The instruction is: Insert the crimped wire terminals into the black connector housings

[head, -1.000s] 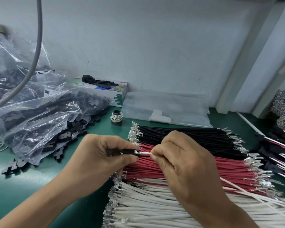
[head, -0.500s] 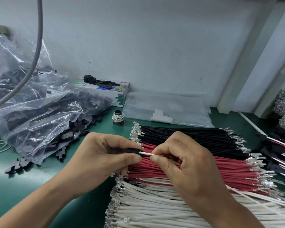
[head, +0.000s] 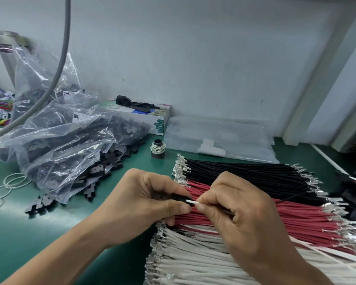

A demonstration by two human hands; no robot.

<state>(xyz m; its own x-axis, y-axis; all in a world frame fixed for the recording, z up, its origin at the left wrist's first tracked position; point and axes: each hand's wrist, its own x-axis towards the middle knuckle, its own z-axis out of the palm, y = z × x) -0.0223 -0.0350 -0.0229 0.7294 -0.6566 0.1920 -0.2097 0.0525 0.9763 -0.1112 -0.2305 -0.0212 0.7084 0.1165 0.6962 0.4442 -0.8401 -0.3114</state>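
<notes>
My left hand (head: 144, 204) grips a black connector housing (head: 180, 198) between thumb and fingers; most of the housing is hidden in the fist. My right hand (head: 240, 219) pinches a white wire (head: 192, 201) whose end sits in the housing's opening, its terminal out of sight. Both hands hover over rows of crimped wires: black wires (head: 245, 171), red wires (head: 300, 217) and white wires (head: 193, 262). Loose black housings (head: 41, 202) lie on the green table (head: 49, 233) at the left.
Clear plastic bags of black housings (head: 66, 145) fill the left side. A glove box (head: 150, 114) stands by the wall, a small spool with rubber bands (head: 158, 149) in front of it, and a flat clear bag (head: 220, 138) at the back. A grey cable (head: 56, 75) hangs at the upper left.
The white wire's terminal has gone into the housing; my right hand's fingers have closed up toward my left hand. The view has shifted slightly.
</notes>
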